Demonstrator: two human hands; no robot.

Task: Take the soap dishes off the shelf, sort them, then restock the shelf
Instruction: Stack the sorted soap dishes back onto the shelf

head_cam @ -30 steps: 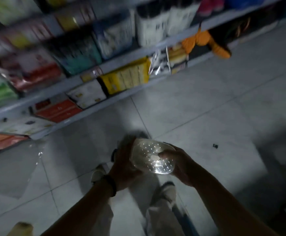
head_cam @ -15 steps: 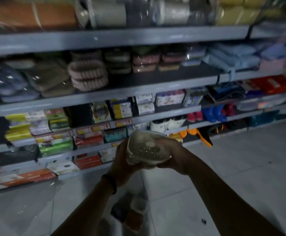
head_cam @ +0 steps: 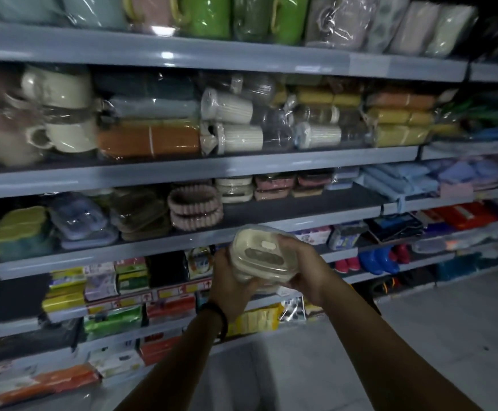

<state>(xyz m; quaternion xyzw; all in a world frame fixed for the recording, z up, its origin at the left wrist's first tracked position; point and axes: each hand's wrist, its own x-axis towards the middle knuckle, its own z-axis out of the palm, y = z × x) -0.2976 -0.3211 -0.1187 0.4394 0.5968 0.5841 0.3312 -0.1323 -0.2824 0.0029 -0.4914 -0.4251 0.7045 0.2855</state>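
The soap dish has come up from over the floor to the shelves, and I see left hand and right hand both gripping its ends, long axis crosswise, with the shelf gap just above, nearer the right hand.

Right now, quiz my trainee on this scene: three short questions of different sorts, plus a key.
1. True or false: only the right hand holds the cream soap dish.
2. Where is the pink ribbed stack relative to that dish? A) above-left B) below C) far right
3. Fill in: the left hand has a dark ___ on its wrist.
Key: 1 false, both hands hold it; 2 A; 3 band.
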